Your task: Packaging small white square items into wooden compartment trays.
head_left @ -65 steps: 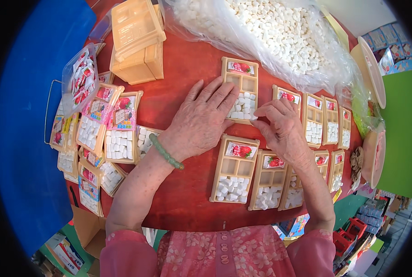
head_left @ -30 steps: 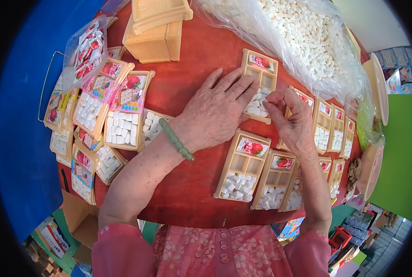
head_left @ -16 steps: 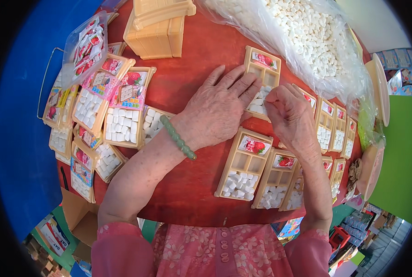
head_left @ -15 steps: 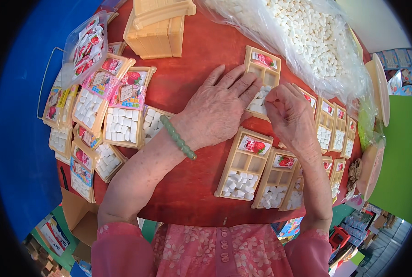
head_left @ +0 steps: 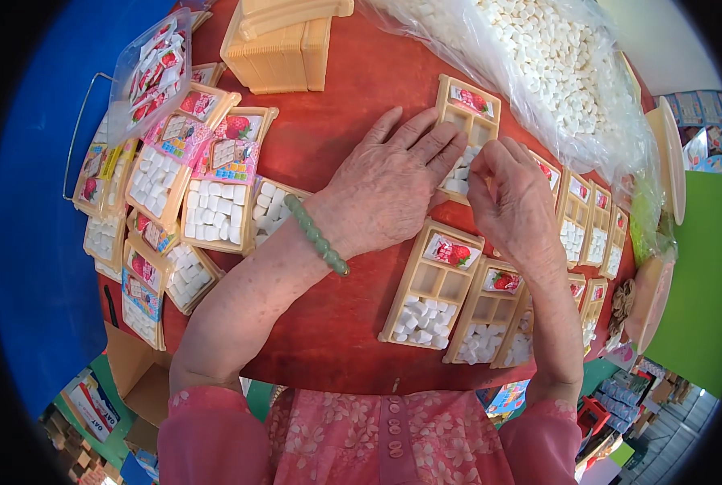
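My left hand (head_left: pixel 401 182), with a green bead bracelet (head_left: pixel 316 234) at its wrist, lies palm down with its fingers spread, touching the left side of a beige compartment tray (head_left: pixel 482 129). That tray has a strawberry sachet (head_left: pixel 472 100) at its far end and white marshmallows (head_left: pixel 460 173) at its near end. Over its near right corner, my right hand (head_left: pixel 510 198) is closed in a pinch; whatever lies between the fingertips is hidden. Just nearer to me stands another tray (head_left: pixel 429 281), likewise with a strawberry sachet (head_left: pixel 453 250) and marshmallows (head_left: pixel 424 322).
More part-filled trays (head_left: pixel 484 315) stand in rows at the right. Stacked filled trays (head_left: pixel 215 210) and a clear tub (head_left: pixel 152 73) of sachets are at the left. Beige trays (head_left: pixel 280 52) are piled at the back. A large plastic bag (head_left: pixel 551 65) of marshmallows lies back right on the red table (head_left: pixel 312 323).
The view has shifted slightly. My left hand stays spread by the tray. My right hand stays pinched over its near end, its fingers slightly shifted.
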### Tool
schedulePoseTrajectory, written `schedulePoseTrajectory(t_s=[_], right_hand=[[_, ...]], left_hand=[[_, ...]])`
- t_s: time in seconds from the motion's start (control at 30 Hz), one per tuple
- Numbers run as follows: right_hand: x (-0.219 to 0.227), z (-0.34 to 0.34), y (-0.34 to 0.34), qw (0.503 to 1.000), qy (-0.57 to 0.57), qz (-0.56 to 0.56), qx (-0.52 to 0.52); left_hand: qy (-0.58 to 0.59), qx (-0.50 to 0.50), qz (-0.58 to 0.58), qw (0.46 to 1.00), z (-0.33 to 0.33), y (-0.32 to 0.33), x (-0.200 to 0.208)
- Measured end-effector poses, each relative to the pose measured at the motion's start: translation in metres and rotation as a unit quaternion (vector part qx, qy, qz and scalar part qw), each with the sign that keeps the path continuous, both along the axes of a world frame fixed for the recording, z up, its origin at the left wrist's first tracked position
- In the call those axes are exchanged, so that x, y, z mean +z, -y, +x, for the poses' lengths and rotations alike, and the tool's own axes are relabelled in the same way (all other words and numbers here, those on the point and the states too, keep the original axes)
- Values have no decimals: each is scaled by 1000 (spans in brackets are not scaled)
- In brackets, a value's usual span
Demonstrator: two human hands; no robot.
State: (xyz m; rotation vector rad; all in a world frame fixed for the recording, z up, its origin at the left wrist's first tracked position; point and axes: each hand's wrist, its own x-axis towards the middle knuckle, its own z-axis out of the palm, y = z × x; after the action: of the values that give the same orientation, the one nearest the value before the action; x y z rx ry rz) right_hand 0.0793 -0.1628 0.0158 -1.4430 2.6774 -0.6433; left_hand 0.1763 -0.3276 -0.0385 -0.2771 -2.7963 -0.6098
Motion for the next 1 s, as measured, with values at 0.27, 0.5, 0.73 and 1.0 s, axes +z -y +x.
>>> schedulePoseTrajectory(t_s=[0.27, 0.5, 0.73, 1.0], right_hand=[[4, -6, -3, 994, 110, -7, -1], [-3, -9, -9, 980, 193, -41, -27], [-2, -7, -10, 981, 185, -56, -34], [-4, -10, -9, 999, 33, 7, 37]], left_hand=[[-2, 3, -5, 1000, 1, 0, -1], [7, 3, -2, 1000, 2, 0, 0], [10, 9, 12, 1000, 0, -3, 1], [1, 8, 3, 1000, 0, -4, 0]])
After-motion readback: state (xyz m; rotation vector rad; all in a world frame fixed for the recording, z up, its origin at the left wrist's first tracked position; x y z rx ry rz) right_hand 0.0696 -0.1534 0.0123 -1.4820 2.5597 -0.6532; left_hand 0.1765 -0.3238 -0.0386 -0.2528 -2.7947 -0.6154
